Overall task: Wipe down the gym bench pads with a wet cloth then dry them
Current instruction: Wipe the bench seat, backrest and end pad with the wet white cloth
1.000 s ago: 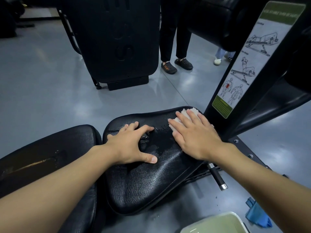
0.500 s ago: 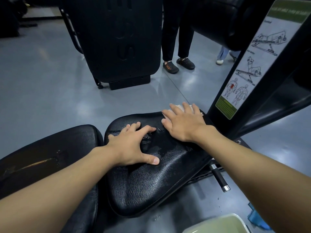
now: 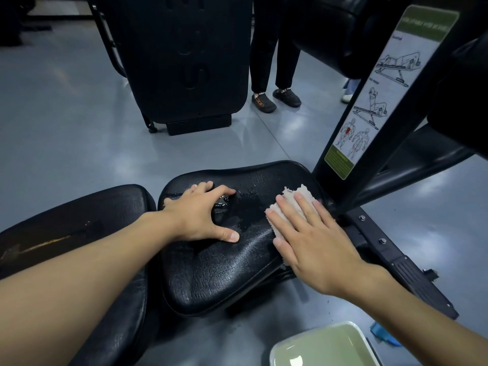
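Note:
A black seat pad (image 3: pixel 216 270) fills the middle of the head view, with a wet, darker patch near its far centre. My right hand (image 3: pixel 309 239) lies flat on a pale wet cloth (image 3: pixel 293 199) and presses it against the pad's right edge; most of the cloth is hidden under the palm. Fingers spread, my left hand (image 3: pixel 203 215) braces on the pad's upper left and holds nothing. A second black pad (image 3: pixel 68 225) adjoins on the left, with a worn tear on its surface.
A black upright post (image 3: pixel 412 107) with an exercise chart rises right of the pad. A green-tinted basin (image 3: pixel 324 347) and a blue cloth (image 3: pixel 383 332) sit on the grey floor at bottom right. Another bench back (image 3: pixel 182 56) and a person's legs (image 3: pixel 272 62) stand beyond.
My right hand slid with the cloth from the pad's far edge back toward me along the right side. The left hand stayed in place.

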The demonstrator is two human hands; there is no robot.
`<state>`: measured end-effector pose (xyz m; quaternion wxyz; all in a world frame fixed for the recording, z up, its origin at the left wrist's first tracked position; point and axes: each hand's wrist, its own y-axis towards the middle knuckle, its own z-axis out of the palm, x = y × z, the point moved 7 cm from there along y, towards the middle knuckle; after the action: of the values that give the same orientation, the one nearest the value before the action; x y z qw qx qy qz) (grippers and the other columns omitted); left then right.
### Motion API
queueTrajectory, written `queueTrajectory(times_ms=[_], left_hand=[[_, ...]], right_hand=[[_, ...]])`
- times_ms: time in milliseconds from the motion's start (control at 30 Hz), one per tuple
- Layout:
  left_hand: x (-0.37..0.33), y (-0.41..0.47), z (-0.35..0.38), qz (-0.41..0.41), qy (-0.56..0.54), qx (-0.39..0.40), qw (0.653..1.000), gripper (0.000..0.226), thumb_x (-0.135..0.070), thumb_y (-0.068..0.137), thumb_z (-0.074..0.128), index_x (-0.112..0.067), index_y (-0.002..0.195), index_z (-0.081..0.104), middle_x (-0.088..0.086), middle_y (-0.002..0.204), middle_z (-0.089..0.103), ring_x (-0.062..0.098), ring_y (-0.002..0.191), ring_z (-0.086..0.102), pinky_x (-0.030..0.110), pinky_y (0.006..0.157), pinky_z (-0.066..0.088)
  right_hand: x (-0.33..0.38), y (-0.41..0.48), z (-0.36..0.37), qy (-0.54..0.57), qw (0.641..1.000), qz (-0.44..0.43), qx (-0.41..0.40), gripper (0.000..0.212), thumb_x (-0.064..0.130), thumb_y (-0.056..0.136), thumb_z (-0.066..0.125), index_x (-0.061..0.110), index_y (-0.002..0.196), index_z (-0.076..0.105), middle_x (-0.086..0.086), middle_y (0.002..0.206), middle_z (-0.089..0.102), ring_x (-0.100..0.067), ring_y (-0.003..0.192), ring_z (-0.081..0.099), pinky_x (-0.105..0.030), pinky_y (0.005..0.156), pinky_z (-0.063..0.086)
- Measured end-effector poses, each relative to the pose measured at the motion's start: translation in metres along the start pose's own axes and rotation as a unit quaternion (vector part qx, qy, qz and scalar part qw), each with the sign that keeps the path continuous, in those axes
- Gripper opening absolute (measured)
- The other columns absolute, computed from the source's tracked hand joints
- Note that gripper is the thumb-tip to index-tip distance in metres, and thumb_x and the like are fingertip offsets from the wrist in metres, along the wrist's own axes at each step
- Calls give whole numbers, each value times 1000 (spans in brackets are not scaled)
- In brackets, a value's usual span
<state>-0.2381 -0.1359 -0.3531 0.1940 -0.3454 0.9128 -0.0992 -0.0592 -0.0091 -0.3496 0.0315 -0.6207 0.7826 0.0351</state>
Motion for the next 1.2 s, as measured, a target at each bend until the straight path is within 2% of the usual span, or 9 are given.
queueTrajectory(times_ms=[133, 267, 367, 467, 633, 800, 1067, 1133, 1200], left_hand=[[1, 1, 0, 1, -6, -3, 1000, 104, -85, 47, 69, -62, 135, 20, -4, 162, 13, 22, 151, 9, 70, 101, 25], [1, -1, -1, 3, -9, -5, 1000, 107, -85, 48, 68, -58, 139, 19, -7, 163, 9, 22, 150, 12, 69, 105, 24], [9, -6, -4, 7, -26, -10, 1000, 105, -78, 54, 73, -54, 142, 22, -9, 163, 7, 17, 150, 10, 64, 110, 21], [30, -12, -3, -11, -16, 10, 1000, 110, -79, 50, 74, -56, 143, 17, -6, 163, 3, 18, 151, 6, 63, 111, 19], [45, -14, 11, -3, -50, 51, 997, 133, -93, 26, 61, -61, 142, 7, -3, 165, -7, 25, 151, -8, 62, 116, 16], [46, -10, 11, -1, -53, 45, 998, 129, -95, 24, 60, -63, 138, 10, -2, 165, -4, 27, 151, -6, 61, 116, 18], [48, -7, 11, 1, -45, 34, 998, 132, -99, 19, 56, -63, 138, 12, 3, 165, 1, 28, 151, -2, 60, 116, 20], [47, -7, 10, 1, -46, 34, 998, 132, -99, 19, 57, -62, 137, 13, 4, 165, 2, 29, 151, -1, 60, 116, 20], [46, -8, 10, -1, -47, 34, 998, 130, -98, 19, 58, -63, 136, 13, 5, 165, 3, 29, 151, -1, 60, 115, 21]], right_hand=[[3, -2, 2, 9, 1000, 4, -4, 56, 46, 101, 21, 27, 150, 40, -3, 159, 34, -35, 147, 25, -52, 116, 19], [3, 24, 3, 23, 999, 17, 29, 57, 49, 99, 16, 37, 152, 33, 0, 161, 30, -36, 149, 19, -52, 118, 11], [2, 51, -1, 22, 999, 23, 41, 63, 53, 94, -2, 44, 155, 10, 6, 166, 6, -30, 152, -3, -49, 121, -2], [1, 82, -1, 32, 997, 32, 69, 55, 51, 101, 4, 43, 155, 1, 7, 166, -5, -27, 151, -14, -49, 120, -8], [4, 136, 0, 45, 992, 52, 109, 54, 50, 103, 8, 40, 156, 8, 5, 167, -1, -28, 151, -10, -52, 120, -8], [9, 157, 0, 44, 990, 66, 120, 54, 52, 102, 8, 40, 154, 19, 5, 166, 11, -31, 152, 0, -56, 118, 0], [21, 106, 0, 22, 993, 36, 108, 57, 56, 101, 8, 42, 156, 2, 8, 166, -10, -31, 150, -15, -54, 119, -10], [25, 82, 0, 10, 994, 23, 102, 59, 56, 98, 1, 41, 156, -1, 7, 166, -11, -30, 150, -15, -53, 119, -9], [29, 57, 0, 2, 997, 5, 78, 67, 57, 92, -4, 39, 156, 6, 4, 167, -3, -32, 151, -8, -52, 120, -4]])
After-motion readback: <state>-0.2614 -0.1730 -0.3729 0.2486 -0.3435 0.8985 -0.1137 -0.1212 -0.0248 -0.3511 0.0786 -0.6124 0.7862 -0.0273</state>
